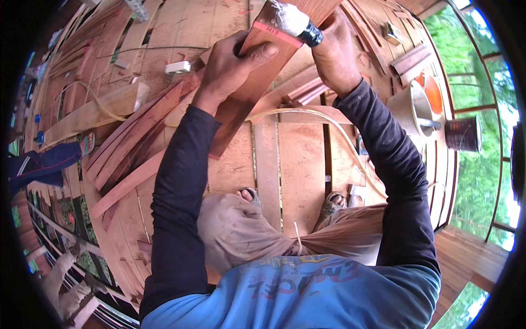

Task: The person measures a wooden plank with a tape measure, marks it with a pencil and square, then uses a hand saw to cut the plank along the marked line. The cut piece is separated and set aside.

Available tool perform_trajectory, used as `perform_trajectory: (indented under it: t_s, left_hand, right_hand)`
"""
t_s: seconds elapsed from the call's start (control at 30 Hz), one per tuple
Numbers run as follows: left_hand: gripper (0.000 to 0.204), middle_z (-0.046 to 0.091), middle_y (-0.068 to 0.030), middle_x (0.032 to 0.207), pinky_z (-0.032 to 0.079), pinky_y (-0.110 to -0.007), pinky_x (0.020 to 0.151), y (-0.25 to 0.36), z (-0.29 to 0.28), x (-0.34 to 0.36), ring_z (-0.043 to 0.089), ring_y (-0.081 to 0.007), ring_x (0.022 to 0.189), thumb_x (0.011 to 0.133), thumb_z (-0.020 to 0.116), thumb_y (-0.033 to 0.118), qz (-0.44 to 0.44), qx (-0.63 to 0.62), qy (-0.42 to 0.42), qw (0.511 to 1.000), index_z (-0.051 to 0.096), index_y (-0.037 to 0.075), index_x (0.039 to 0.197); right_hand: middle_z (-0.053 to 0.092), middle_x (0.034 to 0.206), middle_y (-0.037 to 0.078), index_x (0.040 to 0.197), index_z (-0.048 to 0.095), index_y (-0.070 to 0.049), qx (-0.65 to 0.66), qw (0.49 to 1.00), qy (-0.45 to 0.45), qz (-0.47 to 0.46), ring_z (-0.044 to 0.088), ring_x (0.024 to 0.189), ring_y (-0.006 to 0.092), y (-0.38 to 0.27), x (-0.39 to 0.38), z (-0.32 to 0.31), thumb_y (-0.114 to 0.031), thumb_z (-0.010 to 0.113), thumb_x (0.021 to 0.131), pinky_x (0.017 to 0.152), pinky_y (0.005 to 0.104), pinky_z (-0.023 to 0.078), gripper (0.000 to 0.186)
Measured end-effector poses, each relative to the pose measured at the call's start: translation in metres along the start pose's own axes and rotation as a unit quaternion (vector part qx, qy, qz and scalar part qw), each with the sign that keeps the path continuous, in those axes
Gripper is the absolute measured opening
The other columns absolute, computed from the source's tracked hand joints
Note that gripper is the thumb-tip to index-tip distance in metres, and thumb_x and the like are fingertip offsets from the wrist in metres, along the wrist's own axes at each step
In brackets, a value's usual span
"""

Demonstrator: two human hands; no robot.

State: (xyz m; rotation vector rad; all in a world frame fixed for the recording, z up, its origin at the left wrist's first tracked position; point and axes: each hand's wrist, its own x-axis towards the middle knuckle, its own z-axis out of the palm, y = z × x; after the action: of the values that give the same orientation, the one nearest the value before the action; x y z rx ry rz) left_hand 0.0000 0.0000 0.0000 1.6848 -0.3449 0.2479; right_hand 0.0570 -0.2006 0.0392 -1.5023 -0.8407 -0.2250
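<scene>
A reddish-brown wooden board [244,104] slants up from the middle of the view to its top edge. My left hand [233,68] is closed around the board's left side, thumb lying across its face. In my right hand [335,57] is a tool with a rounded white head [290,20] and a black collar; its exact kind I cannot make out. The white head is at the board, beside a lighter pink strip [276,34] with small markings. Whether head and board touch is unclear.
Reddish planks [137,131] lie heaped on the left, near a squared beam [96,112]. A pale hose [329,116] curves across the plank floor. Right stand a whitish bucket [408,109], an orange container [433,96] and a dark can [463,134]. Another person's leg [46,164] shows at left.
</scene>
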Motion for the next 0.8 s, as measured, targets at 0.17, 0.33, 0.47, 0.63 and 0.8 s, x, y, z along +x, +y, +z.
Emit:
perform_trajectory:
  t_s: [0.17, 0.33, 0.47, 0.63, 0.8]
  left_hand:
    - [0.058, 0.075, -0.0075, 0.100, 0.054, -0.029, 0.083, -0.034, 0.040, -0.033, 0.068, -0.0116, 0.091, 0.085, 0.083, 0.048, -0.107, -0.023, -0.118, 0.987, 0.074, -0.001, 0.113]
    - [0.062, 0.076, -0.0117, 0.101, 0.055, -0.034, 0.080, -0.124, 0.068, -0.091, 0.069, -0.0172, 0.090, 0.084, 0.078, 0.056, -0.241, 0.072, -0.260, 0.932, 0.076, -0.001, 0.109]
    - [0.089, 0.076, -0.0167, 0.094, 0.056, -0.038, 0.076, -0.170, 0.085, -0.126, 0.071, -0.0259, 0.086, 0.076, 0.066, 0.082, -0.308, 0.219, -0.331, 0.865, 0.077, -0.002, 0.103]
    - [0.112, 0.069, -0.0231, 0.127, 0.051, -0.046, 0.097, -0.201, 0.074, -0.163, 0.065, -0.0360, 0.116, 0.065, 0.064, 0.091, -0.405, 0.201, -0.347, 0.822, 0.070, -0.004, 0.123]
    - [0.106, 0.062, -0.0224, 0.138, 0.046, -0.045, 0.104, -0.238, 0.070, -0.165, 0.060, -0.0340, 0.126, 0.070, 0.068, 0.085, -0.442, 0.164, -0.312, 0.825, 0.066, 0.000, 0.132]
  right_hand:
    - [0.069, 0.118, 0.011, 0.130, 0.054, 0.004, 0.243, 0.939, 0.118, 0.211, 0.066, 0.108, 0.0175, 0.012, -0.103, -0.028, -0.011, 0.072, 0.094, 0.092, 0.0327, 0.054, 0.044]
    - [0.066, 0.129, 0.009, 0.140, 0.056, -0.007, 0.379, 0.813, 0.118, 0.426, 0.065, 0.114, 0.0236, 0.080, -0.234, -0.039, -0.027, 0.057, 0.104, 0.100, 0.0425, 0.053, 0.041]
    - [0.060, 0.140, 0.000, 0.137, 0.057, -0.025, 0.396, 0.768, 0.120, 0.490, 0.062, 0.124, 0.0236, 0.134, -0.329, -0.024, -0.047, 0.058, 0.102, 0.107, 0.0486, 0.050, 0.041]
    - [0.065, 0.129, 0.005, 0.131, 0.059, -0.019, 0.389, 0.704, 0.175, 0.568, 0.064, 0.118, 0.0221, 0.134, -0.344, 0.030, -0.049, 0.064, 0.098, 0.101, 0.0399, 0.053, 0.045]
    - [0.073, 0.111, 0.006, 0.122, 0.066, -0.011, 0.355, 0.701, 0.185, 0.591, 0.069, 0.096, 0.0194, 0.134, -0.324, 0.051, -0.046, 0.069, 0.096, 0.086, 0.0343, 0.058, 0.043]
